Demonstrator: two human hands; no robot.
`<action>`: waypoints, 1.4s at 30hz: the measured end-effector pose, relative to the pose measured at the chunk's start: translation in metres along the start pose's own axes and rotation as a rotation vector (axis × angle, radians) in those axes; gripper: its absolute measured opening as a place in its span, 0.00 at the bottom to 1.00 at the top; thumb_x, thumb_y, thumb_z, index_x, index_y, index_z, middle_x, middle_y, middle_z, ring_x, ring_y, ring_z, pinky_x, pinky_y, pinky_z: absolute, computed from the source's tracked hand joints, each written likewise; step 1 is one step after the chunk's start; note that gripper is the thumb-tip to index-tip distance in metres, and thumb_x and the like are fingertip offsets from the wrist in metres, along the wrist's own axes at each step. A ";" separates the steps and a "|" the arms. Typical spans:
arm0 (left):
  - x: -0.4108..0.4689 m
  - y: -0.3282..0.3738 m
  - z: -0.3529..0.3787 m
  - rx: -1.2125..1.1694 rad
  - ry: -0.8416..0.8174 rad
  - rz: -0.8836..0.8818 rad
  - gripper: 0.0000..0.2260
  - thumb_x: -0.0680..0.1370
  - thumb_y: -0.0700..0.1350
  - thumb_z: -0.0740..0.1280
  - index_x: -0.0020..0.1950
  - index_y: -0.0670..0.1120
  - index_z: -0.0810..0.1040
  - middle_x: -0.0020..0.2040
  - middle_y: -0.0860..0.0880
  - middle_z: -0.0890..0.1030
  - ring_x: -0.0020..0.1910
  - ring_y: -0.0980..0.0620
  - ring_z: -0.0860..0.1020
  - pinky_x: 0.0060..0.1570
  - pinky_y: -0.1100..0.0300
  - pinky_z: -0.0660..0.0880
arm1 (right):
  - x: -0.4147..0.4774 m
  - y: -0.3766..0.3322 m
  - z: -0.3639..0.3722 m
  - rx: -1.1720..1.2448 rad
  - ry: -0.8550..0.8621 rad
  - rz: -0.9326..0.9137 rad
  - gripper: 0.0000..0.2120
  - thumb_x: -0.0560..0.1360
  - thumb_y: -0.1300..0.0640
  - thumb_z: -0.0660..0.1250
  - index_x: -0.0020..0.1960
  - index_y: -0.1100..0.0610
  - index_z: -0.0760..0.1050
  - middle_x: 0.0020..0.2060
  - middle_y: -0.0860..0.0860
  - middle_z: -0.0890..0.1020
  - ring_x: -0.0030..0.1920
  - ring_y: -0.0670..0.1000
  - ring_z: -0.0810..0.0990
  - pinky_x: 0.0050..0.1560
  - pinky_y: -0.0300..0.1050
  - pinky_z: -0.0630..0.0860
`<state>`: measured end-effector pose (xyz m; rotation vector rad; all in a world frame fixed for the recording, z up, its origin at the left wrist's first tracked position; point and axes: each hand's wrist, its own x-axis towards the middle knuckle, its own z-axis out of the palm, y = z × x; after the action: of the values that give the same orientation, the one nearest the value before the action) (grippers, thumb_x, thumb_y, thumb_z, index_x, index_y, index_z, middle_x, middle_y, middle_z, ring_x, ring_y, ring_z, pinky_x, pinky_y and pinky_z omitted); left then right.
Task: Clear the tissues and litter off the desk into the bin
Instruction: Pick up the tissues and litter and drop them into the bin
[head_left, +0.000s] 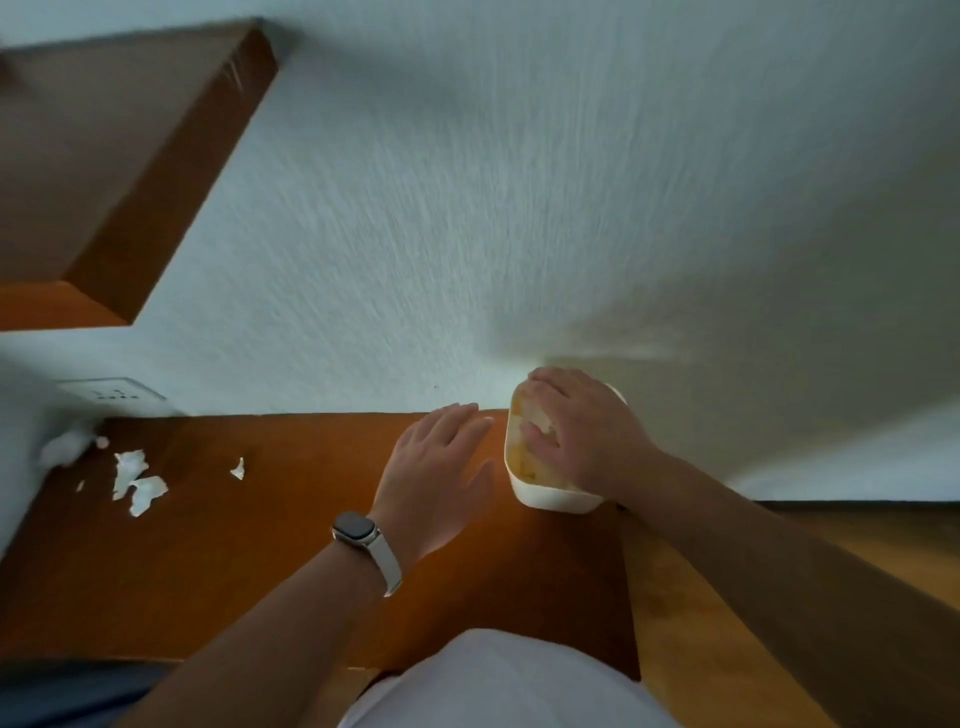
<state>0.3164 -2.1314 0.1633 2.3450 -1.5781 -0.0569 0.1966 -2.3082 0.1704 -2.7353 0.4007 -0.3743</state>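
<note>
Part done. At least 4 tissue scraps are left at the counter's far left. 1 tissue is seen in the bin under the right hand; whether it is gripped cannot be told. The left hand's fingers are held straight and apart, holding nothing.

The left hand is held flat, palm down, with fingers straight and close together, pointed toward one o'clock; its forearm is extended from seven o'clock. The right hand is spread palm down, fingers aimed at ten o'clock (slightly bent; a grip cannot be confirmed), its arm stretched in from four o'clock.
</note>
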 end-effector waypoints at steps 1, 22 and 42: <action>-0.005 -0.004 -0.003 0.021 0.001 -0.007 0.19 0.79 0.53 0.63 0.69 0.48 0.72 0.69 0.48 0.73 0.69 0.47 0.69 0.67 0.47 0.67 | 0.003 -0.007 0.001 -0.013 -0.009 -0.030 0.19 0.76 0.49 0.63 0.62 0.58 0.74 0.60 0.55 0.77 0.60 0.55 0.74 0.59 0.53 0.72; -0.134 -0.167 -0.073 0.155 0.045 -0.223 0.19 0.80 0.56 0.60 0.69 0.51 0.70 0.69 0.49 0.73 0.70 0.46 0.68 0.67 0.47 0.63 | 0.079 -0.189 0.086 -0.165 -0.219 -0.333 0.24 0.80 0.40 0.51 0.67 0.54 0.68 0.65 0.51 0.73 0.65 0.52 0.70 0.63 0.51 0.69; -0.222 -0.415 -0.061 -0.009 -0.087 -0.392 0.21 0.78 0.52 0.65 0.70 0.48 0.71 0.69 0.45 0.72 0.67 0.46 0.71 0.60 0.48 0.73 | 0.152 -0.316 0.259 -0.268 -0.359 -0.087 0.19 0.77 0.44 0.59 0.64 0.52 0.70 0.58 0.48 0.77 0.56 0.48 0.75 0.54 0.42 0.73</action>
<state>0.6146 -1.7726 0.0741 2.6403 -1.1264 -0.2551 0.4882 -1.9946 0.0866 -3.0031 0.2490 0.1642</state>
